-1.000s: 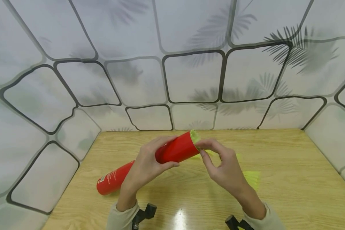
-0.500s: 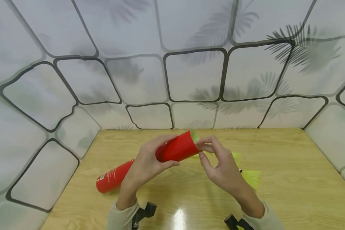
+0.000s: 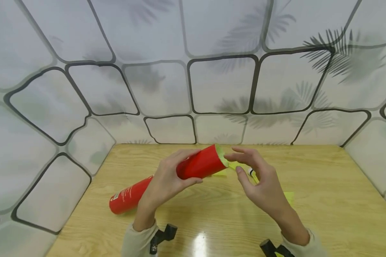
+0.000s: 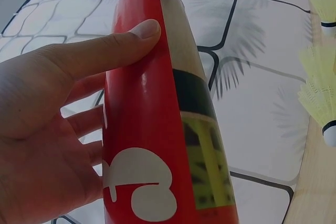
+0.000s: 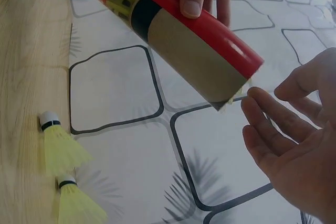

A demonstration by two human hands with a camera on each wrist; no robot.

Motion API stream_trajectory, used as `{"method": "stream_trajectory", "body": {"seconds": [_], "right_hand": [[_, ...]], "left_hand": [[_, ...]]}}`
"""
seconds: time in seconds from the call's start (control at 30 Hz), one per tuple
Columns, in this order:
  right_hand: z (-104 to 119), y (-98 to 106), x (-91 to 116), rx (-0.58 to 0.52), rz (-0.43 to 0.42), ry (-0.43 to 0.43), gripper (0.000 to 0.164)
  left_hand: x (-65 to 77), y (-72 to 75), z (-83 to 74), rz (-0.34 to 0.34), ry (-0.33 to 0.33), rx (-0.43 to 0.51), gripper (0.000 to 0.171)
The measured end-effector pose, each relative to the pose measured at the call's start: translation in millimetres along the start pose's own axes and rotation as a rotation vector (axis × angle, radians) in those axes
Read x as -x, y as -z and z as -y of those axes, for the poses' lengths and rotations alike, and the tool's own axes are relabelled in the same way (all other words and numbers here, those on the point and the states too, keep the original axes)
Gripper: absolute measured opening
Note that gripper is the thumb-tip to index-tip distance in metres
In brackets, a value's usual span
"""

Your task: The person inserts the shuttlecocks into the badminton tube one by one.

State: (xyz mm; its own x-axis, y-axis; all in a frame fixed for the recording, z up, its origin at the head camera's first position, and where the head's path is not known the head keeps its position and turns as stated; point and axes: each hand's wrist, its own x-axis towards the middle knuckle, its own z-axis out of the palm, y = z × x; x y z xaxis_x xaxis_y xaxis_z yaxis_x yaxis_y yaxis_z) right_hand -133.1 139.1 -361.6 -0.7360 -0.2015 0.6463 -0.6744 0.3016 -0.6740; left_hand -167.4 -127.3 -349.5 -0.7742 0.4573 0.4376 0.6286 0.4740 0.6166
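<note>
A long red shuttlecock tube slants up to the right, its open end raised. My left hand grips it near that end, the thumb lying across the side in the left wrist view. Pale yellow-green shows inside the mouth in the head view. Just off this rim is my right hand, fingers loosely bent and thumb apart, with nothing held. In the right wrist view its fingertips are close to the rim. The tube's far end, with a barcode label, emerges beyond my left wrist.
Yellow shuttlecocks lie on the wooden table. One shuttlecock shows between my right thumb and fingers, and another is partly hidden behind the wrist. A patterned white cloth wall stands at the table's back and sides.
My right hand has drawn back to the right from the tube's mouth, and its fingers have spread apart. The left hand keeps its hold on the tube.
</note>
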Motion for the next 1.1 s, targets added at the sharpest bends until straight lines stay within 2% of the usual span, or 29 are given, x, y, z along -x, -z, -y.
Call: {"method": "stream_trajectory", "body": {"seconds": [0.23,0.43,0.53,0.7,1.1], "right_hand": [[-4.8,22.1,11.2,0.072,-0.013,0.004,0.060],[-12.6,43.4,28.3,0.169,0.004,-0.057,0.058],[-16.6,52.7,37.0,0.229,-0.002,-0.061,0.057],[-24.0,62.8,50.1,0.308,-0.007,-0.057,0.055],[-46.2,84.1,87.0,0.465,-0.057,-0.121,0.047]], "left_hand": [[0.0,0.0,2.6,-0.001,0.003,-0.014,0.072],[0.3,0.6,2.2,0.002,0.011,-0.010,0.072],[0.4,0.7,1.9,0.000,0.015,-0.010,0.072],[1.1,0.9,2.1,-0.004,0.015,-0.010,0.072],[1.1,0.5,2.5,-0.005,0.011,-0.009,0.072]]}}
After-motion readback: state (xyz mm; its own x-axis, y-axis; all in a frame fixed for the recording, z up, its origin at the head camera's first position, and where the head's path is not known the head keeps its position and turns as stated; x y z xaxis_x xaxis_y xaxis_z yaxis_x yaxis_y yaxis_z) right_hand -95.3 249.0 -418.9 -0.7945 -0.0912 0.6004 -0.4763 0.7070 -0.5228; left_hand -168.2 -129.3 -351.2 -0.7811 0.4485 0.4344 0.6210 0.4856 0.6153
